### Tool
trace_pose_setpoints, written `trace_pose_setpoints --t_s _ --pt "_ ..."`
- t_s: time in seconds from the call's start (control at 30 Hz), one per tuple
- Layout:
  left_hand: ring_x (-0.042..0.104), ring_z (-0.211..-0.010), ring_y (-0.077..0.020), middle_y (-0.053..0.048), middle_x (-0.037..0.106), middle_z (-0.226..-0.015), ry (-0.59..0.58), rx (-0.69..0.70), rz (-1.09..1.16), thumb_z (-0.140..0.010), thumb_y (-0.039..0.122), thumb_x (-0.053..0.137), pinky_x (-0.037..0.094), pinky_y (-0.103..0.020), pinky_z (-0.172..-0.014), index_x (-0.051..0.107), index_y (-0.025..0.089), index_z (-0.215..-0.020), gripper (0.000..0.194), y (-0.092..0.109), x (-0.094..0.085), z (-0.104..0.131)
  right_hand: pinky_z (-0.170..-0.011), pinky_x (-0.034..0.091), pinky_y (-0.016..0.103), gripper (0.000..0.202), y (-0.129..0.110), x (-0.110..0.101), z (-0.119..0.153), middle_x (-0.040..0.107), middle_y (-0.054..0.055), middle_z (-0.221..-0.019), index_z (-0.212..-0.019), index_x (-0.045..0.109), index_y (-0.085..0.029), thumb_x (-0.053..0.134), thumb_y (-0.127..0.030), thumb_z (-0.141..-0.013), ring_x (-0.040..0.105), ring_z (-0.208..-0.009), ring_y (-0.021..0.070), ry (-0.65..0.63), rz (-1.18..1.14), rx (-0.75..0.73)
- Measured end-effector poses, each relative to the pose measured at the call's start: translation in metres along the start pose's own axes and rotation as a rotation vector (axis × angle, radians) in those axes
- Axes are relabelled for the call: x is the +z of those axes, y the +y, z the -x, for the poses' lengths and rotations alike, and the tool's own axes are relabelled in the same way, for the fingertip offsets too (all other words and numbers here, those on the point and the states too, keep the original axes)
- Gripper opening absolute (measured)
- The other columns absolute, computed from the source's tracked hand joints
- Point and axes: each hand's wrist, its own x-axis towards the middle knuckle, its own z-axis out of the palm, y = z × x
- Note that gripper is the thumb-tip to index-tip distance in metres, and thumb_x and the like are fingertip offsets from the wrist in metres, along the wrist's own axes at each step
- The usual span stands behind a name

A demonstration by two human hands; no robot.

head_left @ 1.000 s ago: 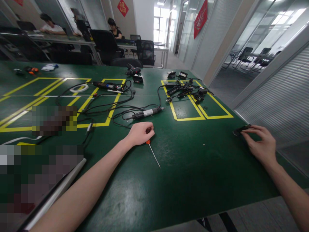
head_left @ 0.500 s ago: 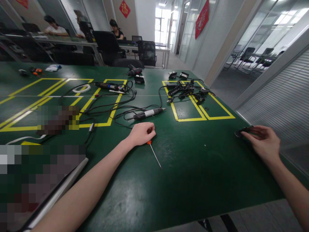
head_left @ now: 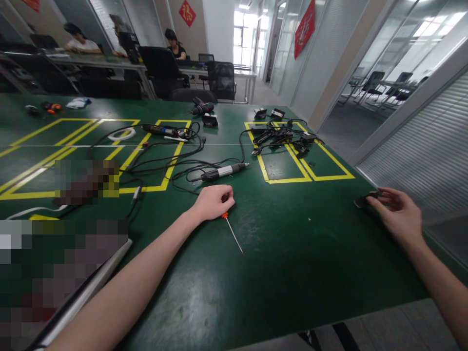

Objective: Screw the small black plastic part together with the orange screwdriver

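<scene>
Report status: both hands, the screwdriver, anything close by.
Left hand closed on the screwdriver at its handle end. Right hand pinching a small dark object, near the right edge of the table. Grey-and-black tool just beyond left hand.

Left hand, right hand and both forearms are bare.

The screwdriver is orange-collared, the table green.

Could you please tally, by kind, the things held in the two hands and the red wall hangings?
Screwdriver, in the left hand: 1
Small dark object, in the right hand: 1
Red wall hangings, one cut off at top left: 3
Total: 5
</scene>
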Motion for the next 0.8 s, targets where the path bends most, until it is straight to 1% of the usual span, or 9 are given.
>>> trace_pose_setpoints --t_s 0.07,0.13,0.3,0.37,0.5,0.57,0.67,0.77,0.8 --pt "0.059 -0.070 -0.0175 0.000 0.066 -0.075 0.006 0.010 -0.001 -0.084 0.028 0.053 0.037 -0.028 -0.064 0.060 0.020 -0.074 0.014 -0.001 0.001 0.000 -0.087 0.060 0.051 0.056 -0.004 0.000 0.000 0.075 0.013 -0.098 -0.102 0.070 -0.020 0.088 -0.046 -0.056 0.075 -0.092 0.0333 0.028 0.061 0.023" --pt "0.059 -0.070 -0.0177 0.000 0.066 -0.075 0.008 0.012 0.001 -0.084 0.027 0.053 0.038 -0.028 -0.064 0.060 0.020 -0.075 0.014 -0.001 0.002 0.000 -0.088 0.060 0.050 0.058 -0.008 0.001 0.000 0.075 0.012 -0.093 -0.099 0.069 -0.021 0.090 -0.046 -0.050 0.075 -0.090 0.0338 0.016 0.085 0.071" --pt "0.059 -0.071 -0.0177 -0.001 0.067 -0.076 0.007 0.001 0.007 -0.084 0.027 0.052 0.036 -0.027 -0.063 0.060 0.020 -0.075 0.014 -0.001 0.002 0.000 -0.087 0.060 0.048 0.056 -0.016 0.003 0.006 0.076 0.012 -0.088 -0.093 0.071 -0.023 0.091 -0.044 -0.045 0.075 -0.089 0.0352 -0.001 0.047 0.156" --pt "0.059 -0.071 -0.0178 -0.001 0.067 -0.076 0.005 0.003 0.011 -0.084 0.027 0.052 0.036 -0.027 -0.063 0.060 0.020 -0.075 0.014 -0.001 0.001 0.000 -0.085 0.061 0.049 0.056 -0.017 0.003 0.013 0.075 0.012 -0.084 -0.092 0.072 -0.022 0.090 -0.047 -0.045 0.075 -0.086 0.0357 -0.013 0.044 0.135" --pt "0.059 -0.070 -0.0175 0.000 0.066 -0.075 0.007 0.002 0.022 -0.084 0.027 0.053 0.036 -0.027 -0.063 0.060 0.020 -0.075 0.013 0.000 0.000 0.001 -0.081 0.063 0.054 0.054 -0.023 0.010 0.035 0.074 0.008 -0.080 -0.094 0.073 -0.025 0.090 -0.052 -0.051 0.075 -0.081 0.0373 -0.067 0.017 -0.002" --pt "0.059 -0.069 -0.0171 0.000 0.067 -0.075 0.009 0.000 0.030 -0.084 0.027 0.053 0.036 -0.027 -0.063 0.060 0.020 -0.075 0.013 0.000 0.000 0.000 -0.080 0.064 0.055 0.049 -0.035 0.020 0.049 0.075 0.006 -0.081 -0.095 0.074 -0.029 0.090 -0.052 -0.056 0.075 -0.082 0.0374 -0.158 -0.019 0.003" --pt "0.058 -0.068 -0.0166 0.000 0.067 -0.075 0.017 -0.018 0.061 -0.084 0.027 0.054 0.036 -0.027 -0.062 0.061 0.020 -0.075 0.014 0.000 -0.001 0.000 -0.081 0.067 0.053 0.046 -0.065 0.042 0.073 0.077 0.004 -0.086 -0.098 0.075 -0.030 0.093 -0.046 -0.059 0.077 -0.084 0.0355 -0.312 -0.166 0.017" --pt "0.056 -0.065 -0.0153 0.001 0.065 -0.071 0.029 -0.034 0.088 -0.084 0.027 0.054 0.036 -0.025 -0.060 0.062 0.019 -0.075 0.014 0.000 -0.001 0.000 -0.085 0.069 0.049 0.041 -0.101 0.069 0.095 0.078 0.006 -0.094 -0.102 0.075 -0.026 0.092 -0.040 -0.067 0.078 -0.085 0.0308 -0.564 -0.307 -0.005" --pt "0.055 -0.063 -0.0146 0.001 0.064 -0.069 0.033 -0.035 0.096 -0.084 0.027 0.054 0.036 -0.025 -0.060 0.062 0.019 -0.074 0.015 0.000 -0.001 0.001 -0.082 0.070 0.047 0.041 -0.112 0.078 0.101 0.077 0.007 -0.093 -0.100 0.076 -0.023 0.093 -0.040 -0.066 0.078 -0.082 0.0292 -0.607 -0.344 -0.034"
